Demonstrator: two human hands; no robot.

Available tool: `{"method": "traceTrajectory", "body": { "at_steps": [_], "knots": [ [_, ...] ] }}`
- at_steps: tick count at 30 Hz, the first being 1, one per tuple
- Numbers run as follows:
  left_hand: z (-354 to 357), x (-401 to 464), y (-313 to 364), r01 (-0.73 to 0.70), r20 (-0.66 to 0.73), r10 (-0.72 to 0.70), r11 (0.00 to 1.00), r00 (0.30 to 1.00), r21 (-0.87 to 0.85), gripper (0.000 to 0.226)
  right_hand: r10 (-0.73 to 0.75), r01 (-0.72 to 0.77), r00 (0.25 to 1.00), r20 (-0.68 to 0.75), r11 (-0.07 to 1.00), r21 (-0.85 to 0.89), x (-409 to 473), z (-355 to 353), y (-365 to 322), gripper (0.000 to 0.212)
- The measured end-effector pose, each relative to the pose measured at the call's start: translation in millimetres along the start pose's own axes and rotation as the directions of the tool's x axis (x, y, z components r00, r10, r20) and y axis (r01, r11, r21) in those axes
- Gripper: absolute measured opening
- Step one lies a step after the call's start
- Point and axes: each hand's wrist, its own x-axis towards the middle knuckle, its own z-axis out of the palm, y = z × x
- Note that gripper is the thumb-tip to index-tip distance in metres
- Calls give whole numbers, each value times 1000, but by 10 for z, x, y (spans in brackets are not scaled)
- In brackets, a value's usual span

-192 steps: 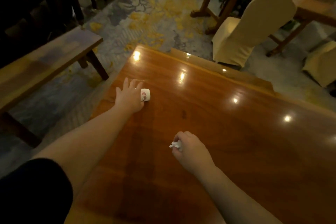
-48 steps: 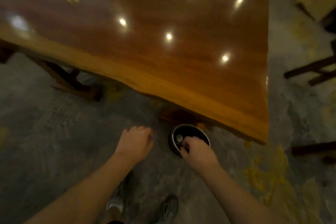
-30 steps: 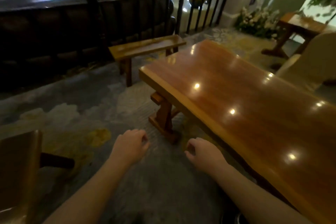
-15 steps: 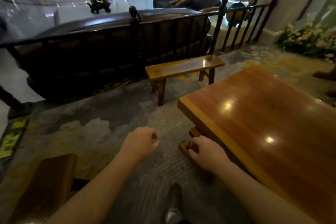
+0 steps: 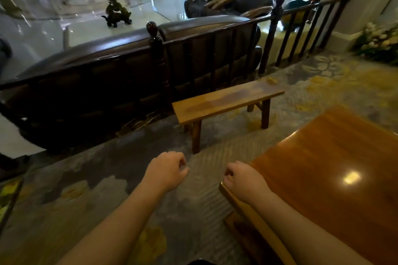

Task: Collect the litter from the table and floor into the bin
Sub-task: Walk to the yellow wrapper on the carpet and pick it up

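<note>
My left hand [image 5: 167, 171] hangs over the carpet with its fingers curled loosely and nothing in it. My right hand [image 5: 243, 177] is curled the same way, empty, right at the near corner of the glossy wooden table [image 5: 336, 163]. The part of the tabletop that I see carries only light reflections. No litter and no bin appear in this view.
A low wooden bench [image 5: 226, 101] stands ahead on the patterned carpet [image 5: 103, 196]. Behind it runs a dark wooden railing [image 5: 159, 54] with a dark sofa back. Flowers [image 5: 379, 43] sit at the far right. A wooden seat edge [image 5: 8, 198] shows at the far left.
Since the bin was below my hands, my view has lifted and turned left toward the bench and railing. Both hands stay curled and empty and have drifted slightly upward.
</note>
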Motion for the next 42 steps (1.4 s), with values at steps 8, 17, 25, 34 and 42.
{"method": "traceTrajectory", "body": {
  "at_steps": [8, 17, 25, 34, 42],
  "knots": [
    [84, 1756, -160, -143, 107, 153, 985, 982, -102, 17, 180, -180, 984, 9, 983, -18, 1376, -132, 471, 18],
    [118, 4213, -437, -420, 261, 429, 903, 865, -90, 18, 539, -532, 833, -129, 842, 84, 2833, -357, 706, 18],
    [162, 5703, 256, -640, 477, 623, 753, 620, -152, 18, 728, -683, 659, -189, 685, 255, 3346, -706, 1110, 10],
    [929, 6999, 2265, -788, 512, 719, 603, 470, -123, 18, 838, -749, 518, -173, 542, 381, 3833, -1023, 2897, 11],
    [1277, 8085, 4338, -811, 551, 703, 580, 451, -77, 24, 876, -799, 466, -127, 478, 365, 4218, -2030, 4691, 13]
  ]
}}
